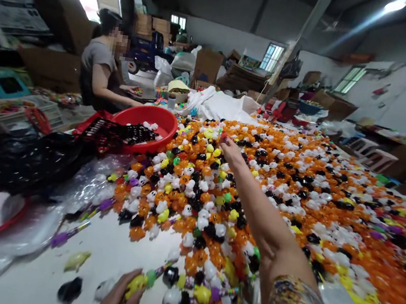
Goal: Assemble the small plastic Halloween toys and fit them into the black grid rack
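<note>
Left hand: clamped on yellow toy
Right hand: right of red tub, grip unclear
Yellow toy: likely light, slick — pinch sides

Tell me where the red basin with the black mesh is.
In the head view, the red basin is left of centre, between the co-worker and the pile of small coloured pieces.
</note>
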Tool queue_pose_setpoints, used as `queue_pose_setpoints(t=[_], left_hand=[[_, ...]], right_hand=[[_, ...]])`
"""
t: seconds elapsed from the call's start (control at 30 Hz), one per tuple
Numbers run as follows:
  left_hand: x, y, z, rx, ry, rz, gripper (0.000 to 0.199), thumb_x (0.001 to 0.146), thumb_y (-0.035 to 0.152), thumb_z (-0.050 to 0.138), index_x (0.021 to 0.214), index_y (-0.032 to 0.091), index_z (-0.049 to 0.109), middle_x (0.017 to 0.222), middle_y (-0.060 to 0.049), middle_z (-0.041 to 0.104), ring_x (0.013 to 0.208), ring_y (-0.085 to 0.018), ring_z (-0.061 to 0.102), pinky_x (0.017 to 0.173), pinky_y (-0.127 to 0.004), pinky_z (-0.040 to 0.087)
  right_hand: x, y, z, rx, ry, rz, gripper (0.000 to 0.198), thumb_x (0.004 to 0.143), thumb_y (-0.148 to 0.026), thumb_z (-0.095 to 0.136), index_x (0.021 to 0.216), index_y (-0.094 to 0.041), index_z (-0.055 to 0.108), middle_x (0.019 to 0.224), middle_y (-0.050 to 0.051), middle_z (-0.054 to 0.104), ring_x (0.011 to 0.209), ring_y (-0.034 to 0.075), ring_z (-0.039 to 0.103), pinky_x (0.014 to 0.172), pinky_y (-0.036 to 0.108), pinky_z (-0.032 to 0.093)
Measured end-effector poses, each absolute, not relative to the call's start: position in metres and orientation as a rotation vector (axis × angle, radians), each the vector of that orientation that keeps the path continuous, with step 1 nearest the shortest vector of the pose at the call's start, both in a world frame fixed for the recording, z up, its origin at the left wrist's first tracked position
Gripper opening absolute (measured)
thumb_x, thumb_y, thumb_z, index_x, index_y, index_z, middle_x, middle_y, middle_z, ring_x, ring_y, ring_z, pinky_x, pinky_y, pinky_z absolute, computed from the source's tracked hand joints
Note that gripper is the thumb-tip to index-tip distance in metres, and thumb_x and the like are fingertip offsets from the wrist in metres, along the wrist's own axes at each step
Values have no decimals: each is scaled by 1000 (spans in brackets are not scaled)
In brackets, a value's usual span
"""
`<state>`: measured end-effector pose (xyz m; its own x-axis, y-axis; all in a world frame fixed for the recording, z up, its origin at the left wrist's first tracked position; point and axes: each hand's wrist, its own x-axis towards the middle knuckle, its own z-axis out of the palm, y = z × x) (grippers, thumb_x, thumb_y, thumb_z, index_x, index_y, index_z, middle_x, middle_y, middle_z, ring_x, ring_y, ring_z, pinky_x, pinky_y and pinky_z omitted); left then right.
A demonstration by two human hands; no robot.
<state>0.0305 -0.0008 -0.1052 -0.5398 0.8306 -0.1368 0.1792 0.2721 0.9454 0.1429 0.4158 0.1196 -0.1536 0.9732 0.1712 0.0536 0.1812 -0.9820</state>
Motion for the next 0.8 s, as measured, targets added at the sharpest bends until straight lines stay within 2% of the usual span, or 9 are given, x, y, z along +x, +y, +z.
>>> queue_pose_setpoints(t=[0.07,0.1,0.2,0.37,0.47,0.53,0.6,0.7,0.8], left_hand=[[31,-1,-91,893,1864,1246,54,80,62,58,115,21,66,112,-9,72,102,-27,69,89,-39,57],[31,-1,-85,878,1844,1261,57,81,62,56,117,19,63,105,-10,73,90,-25,70,82,-38,59],[31,1,-80,887,1757,1321,59,85,62,52,118,15,59,92,-10,72,73,-19,68,73,-34,58],[30,1,-93,992,1708,1337,52,95,51,44,133,16,52,124,-15,65,67,-12,65,67,-30,58],[30,2,-96,1246,1744,1299,46,95,43,48,132,18,56,132,-14,62,92,-19,69,85,-37,58],[31,4,-96,1436,1752,1297,43,94,39,49,131,19,58,136,-13,60,119,-23,60,104,-43,50],[31,4,-95,1550,1772,1310,43,96,36,45,134,18,55,142,-13,56,133,-23,50,112,-45,42],[29,-4,-91,1594,1873,1358,44,99,32,36,138,16,49,142,-15,54,134,-22,49,112,-43,43],[19,-23,-83,1643,1988,1436,41,99,31,37,135,16,51,129,-15,62,123,-21,57,105,-40,48]], right_hand=[[157,385,117,-1112,-1430,1200,13,74,-8,63,65,-17,60,58,-5,55,63,12,52,76,29,49],[165,367,113,-1135,-1423,1242,14,75,-8,63,66,-18,59,57,-6,53,58,11,49,70,27,48],[193,300,92,-1093,-1455,1398,13,77,-17,70,71,-18,59,59,-6,49,51,8,42,58,23,43],[231,157,61,-1142,-1565,1607,26,75,-40,77,86,-20,65,70,-2,56,60,11,49,57,24,43],[229,86,33,-1214,-1587,1683,33,72,-50,75,81,-21,63,69,-2,55,60,12,47,54,25,41],[218,52,11,-1208,-1555,1748,39,72,-57,73,80,-21,60,66,-3,50,57,12,43,52,25,38],[204,29,-9,-1188,-1518,1806,42,73,-61,68,82,-22,58,63,-4,46,56,12,40,52,25,37],[188,6,-32,-1164,-1534,1808,41,75,-62,64,78,-22,55,66,-4,46,60,13,43,56,26,39],[186,-7,-48,-1185,-1621,1744,36,76,-57,64,75,-22,56,70,-2,53,66,15,48,62,28,42]])
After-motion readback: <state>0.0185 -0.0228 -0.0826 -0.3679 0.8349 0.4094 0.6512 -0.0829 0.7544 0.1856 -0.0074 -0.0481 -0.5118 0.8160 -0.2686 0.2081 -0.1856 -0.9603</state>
